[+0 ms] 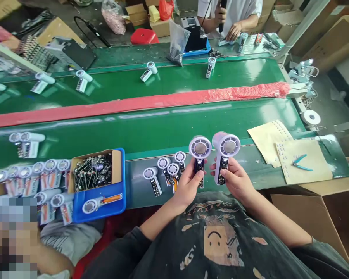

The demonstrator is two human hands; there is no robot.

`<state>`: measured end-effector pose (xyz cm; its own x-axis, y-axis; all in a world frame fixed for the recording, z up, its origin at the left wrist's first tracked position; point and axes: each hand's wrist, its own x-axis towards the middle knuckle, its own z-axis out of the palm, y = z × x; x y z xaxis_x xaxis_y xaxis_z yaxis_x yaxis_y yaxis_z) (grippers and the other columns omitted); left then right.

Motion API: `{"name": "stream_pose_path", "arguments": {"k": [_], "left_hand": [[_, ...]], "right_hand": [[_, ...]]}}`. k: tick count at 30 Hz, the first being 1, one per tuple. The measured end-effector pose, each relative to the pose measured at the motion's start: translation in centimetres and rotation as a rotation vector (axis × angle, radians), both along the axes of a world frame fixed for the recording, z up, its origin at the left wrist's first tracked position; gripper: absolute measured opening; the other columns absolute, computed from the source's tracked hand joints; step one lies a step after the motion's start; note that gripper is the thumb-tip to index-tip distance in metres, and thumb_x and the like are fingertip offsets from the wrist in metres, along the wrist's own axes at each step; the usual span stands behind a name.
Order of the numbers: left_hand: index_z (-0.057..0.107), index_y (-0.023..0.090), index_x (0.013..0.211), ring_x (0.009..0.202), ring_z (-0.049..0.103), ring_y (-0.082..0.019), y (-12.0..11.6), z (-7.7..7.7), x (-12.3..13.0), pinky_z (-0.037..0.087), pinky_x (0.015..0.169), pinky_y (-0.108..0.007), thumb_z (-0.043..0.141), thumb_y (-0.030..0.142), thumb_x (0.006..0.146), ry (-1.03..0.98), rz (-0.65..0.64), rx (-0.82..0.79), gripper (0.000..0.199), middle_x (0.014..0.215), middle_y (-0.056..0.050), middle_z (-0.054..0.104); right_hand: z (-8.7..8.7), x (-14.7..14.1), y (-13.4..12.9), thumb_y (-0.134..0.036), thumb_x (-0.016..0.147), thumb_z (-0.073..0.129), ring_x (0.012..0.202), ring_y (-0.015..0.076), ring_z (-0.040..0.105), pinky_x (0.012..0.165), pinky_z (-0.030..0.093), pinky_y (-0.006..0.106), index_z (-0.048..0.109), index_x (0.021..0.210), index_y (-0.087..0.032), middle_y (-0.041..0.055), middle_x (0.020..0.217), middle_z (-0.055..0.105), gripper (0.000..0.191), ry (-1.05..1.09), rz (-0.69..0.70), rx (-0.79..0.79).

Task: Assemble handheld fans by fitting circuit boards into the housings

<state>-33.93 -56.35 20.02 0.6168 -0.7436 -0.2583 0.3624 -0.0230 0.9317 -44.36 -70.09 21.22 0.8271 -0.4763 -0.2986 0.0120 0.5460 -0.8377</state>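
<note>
The left hand [187, 182] holds a small white fan [199, 149] up in the air. Its grip is closed on the fan's bare black circuit board [199, 170], with the thumb on the front. The right hand [235, 179] has the same kind of closed grip on a second small white fan [226, 144]. The two fans are just beside each other, with only a small gap between them.

Both hands are over the near edge of the green table [151, 131]. More fans [152, 180] lie just left of the hands. Farther left is a blue tray [122, 193] with a pile of small parts [93, 172] in a box. To the right there is more room, then yellow sheets [314, 155] with blue-handled cutters [301, 163] on them. A long red plastic strip [139, 104] runs across the table, far past the hands. Far away, a co-worker's hand [234, 31] rests near more fans.
</note>
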Motion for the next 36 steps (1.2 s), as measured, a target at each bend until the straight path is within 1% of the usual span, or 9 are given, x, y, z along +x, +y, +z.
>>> {"name": "stream_pose_path", "arguments": {"k": [4, 6, 9, 15, 20, 24, 29, 32, 36], "left_hand": [[0.057, 0.022, 0.127, 0.115, 0.060, -0.025, -1.0, -0.4, -2.3, 0.047, 0.100, -0.036, 0.064, 0.049, 0.088, 0.022, 0.107, -0.050, 0.047, 0.130, -0.007, 0.062], [0.058, 0.022, 0.125, 0.119, 0.059, -0.025, -2.0, -0.4, -3.9, 0.046, 0.103, -0.036, 0.064, 0.047, 0.089, 0.003, 0.144, -0.060, 0.045, 0.131, -0.007, 0.062], [0.058, 0.021, 0.127, 0.118, 0.061, -0.026, -3.7, -0.3, -6.7, 0.048, 0.102, -0.037, 0.064, 0.048, 0.089, 0.009, 0.166, -0.071, 0.047, 0.130, -0.009, 0.063], [0.059, 0.024, 0.128, 0.128, 0.055, -0.028, -7.5, -0.5, -12.8, 0.043, 0.109, -0.040, 0.067, 0.047, 0.086, 0.064, 0.236, -0.079, 0.048, 0.137, -0.009, 0.059], [0.059, 0.023, 0.129, 0.131, 0.052, -0.029, -9.9, -0.4, -16.3, 0.040, 0.112, -0.042, 0.069, 0.045, 0.083, 0.108, 0.279, -0.115, 0.052, 0.137, -0.009, 0.060], [0.059, 0.023, 0.129, 0.130, 0.053, -0.028, -10.6, 0.0, -17.6, 0.039, 0.113, -0.042, 0.069, 0.041, 0.085, 0.076, 0.293, -0.074, 0.049, 0.136, -0.009, 0.061], [0.063, 0.021, 0.125, 0.124, 0.057, -0.028, -10.7, 0.2, -18.2, 0.043, 0.109, -0.043, 0.071, 0.045, 0.083, 0.080, 0.297, -0.048, 0.049, 0.130, -0.009, 0.065], [0.062, 0.021, 0.126, 0.124, 0.057, -0.028, -10.2, 0.1, -18.1, 0.042, 0.111, -0.044, 0.071, 0.044, 0.084, 0.085, 0.307, -0.044, 0.049, 0.130, -0.010, 0.064], [0.061, 0.023, 0.128, 0.128, 0.055, -0.027, -8.7, -0.4, -17.6, 0.039, 0.114, -0.043, 0.069, 0.040, 0.086, 0.087, 0.298, -0.077, 0.046, 0.134, -0.009, 0.062]], "right_hand": [[0.4, -1.2, -1.7, -0.039, 0.075, 0.081, 0.091, 0.0178, 0.067, 0.085, 0.055, 0.034, 0.064, 0.113, -0.028, 0.0021, 0.107, 0.069, 0.042, -0.005, 0.073, -0.009], [0.7, -2.1, -2.6, -0.037, 0.075, 0.081, 0.091, 0.0181, 0.068, 0.086, 0.055, 0.035, 0.064, 0.113, -0.028, 0.0023, 0.106, 0.070, 0.042, -0.019, 0.127, 0.006], [0.9, -4.0, -4.2, -0.034, 0.077, 0.080, 0.087, 0.0180, 0.069, 0.084, 0.057, 0.035, 0.064, 0.114, -0.028, 0.0026, 0.104, 0.072, 0.041, -0.055, 0.191, 0.034], [1.3, -8.6, -8.1, -0.031, 0.075, 0.081, 0.101, 0.0193, 0.067, 0.099, 0.051, 0.039, 0.065, 0.116, -0.029, 0.0024, 0.118, 0.069, 0.044, -0.109, 0.198, 0.058], [1.6, -11.8, -10.7, -0.032, 0.074, 0.081, 0.103, 0.0199, 0.066, 0.102, 0.049, 0.041, 0.066, 0.112, -0.028, 0.0021, 0.118, 0.069, 0.041, -0.118, 0.195, 0.079], [1.5, -13.2, -11.4, -0.032, 0.073, 0.082, 0.103, 0.0197, 0.066, 0.100, 0.050, 0.041, 0.067, 0.114, -0.028, 0.0015, 0.116, 0.070, 0.044, -0.121, 0.167, 0.106], [1.0, -13.6, -11.2, -0.032, 0.071, 0.083, 0.101, 0.0215, 0.067, 0.096, 0.053, 0.042, 0.065, 0.119, -0.029, 0.0026, 0.113, 0.071, 0.051, -0.107, 0.164, 0.128], [0.9, -13.4, -10.7, -0.034, 0.071, 0.083, 0.100, 0.0219, 0.068, 0.098, 0.052, 0.044, 0.065, 0.120, -0.027, 0.0034, 0.114, 0.071, 0.053, -0.084, 0.169, 0.134], [1.0, -12.5, -9.8, -0.034, 0.072, 0.083, 0.105, 0.0224, 0.066, 0.101, 0.050, 0.044, 0.066, 0.118, -0.028, 0.0029, 0.115, 0.071, 0.049, -0.098, 0.213, 0.142]]}}
